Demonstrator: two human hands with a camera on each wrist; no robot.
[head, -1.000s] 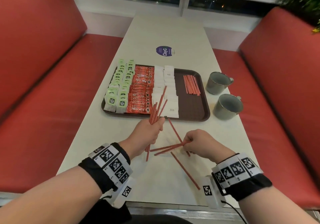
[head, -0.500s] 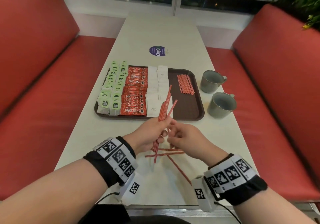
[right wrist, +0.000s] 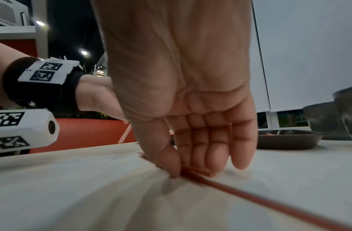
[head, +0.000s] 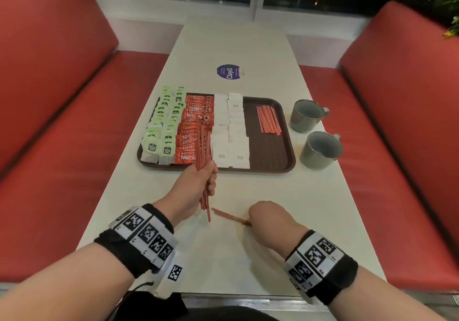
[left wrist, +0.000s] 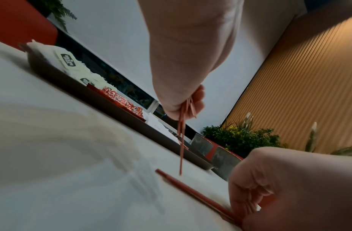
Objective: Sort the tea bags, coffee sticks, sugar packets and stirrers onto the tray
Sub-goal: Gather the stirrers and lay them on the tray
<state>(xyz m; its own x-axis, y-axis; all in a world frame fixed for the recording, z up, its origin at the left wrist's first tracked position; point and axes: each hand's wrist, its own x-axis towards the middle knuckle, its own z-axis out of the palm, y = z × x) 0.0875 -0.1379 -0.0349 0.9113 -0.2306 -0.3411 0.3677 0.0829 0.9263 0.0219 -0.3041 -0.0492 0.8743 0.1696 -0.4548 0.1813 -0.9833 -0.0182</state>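
Observation:
My left hand [head: 209,180] grips a bundle of red stirrers [head: 201,146] upright just in front of the brown tray [head: 273,161]; in the left wrist view the bundle [left wrist: 182,137] hangs from its fist [left wrist: 188,106]. My right hand [head: 258,219] is knuckles-up on the table and pinches the end of loose red stirrers [head: 229,217] lying flat; how many is unclear. The right wrist view shows the thumb and fingertips [right wrist: 172,170] closing on the loose stirrers [right wrist: 250,195]. On the tray lie rows of green tea bags [head: 164,127], red coffee sticks [head: 191,132], white sugar packets [head: 231,132] and more stirrers [head: 268,122].
Two grey mugs [head: 306,115] [head: 320,149] stand right of the tray. A round purple sticker [head: 229,71] lies on the white table [head: 236,35] behind it. Red bench seats [head: 49,146] flank the table on both sides.
My right hand left the bundle and dropped back to the table, where it now pinches loose stirrers. The left hand's bundle has swung more upright. Fewer stirrers lie loose.

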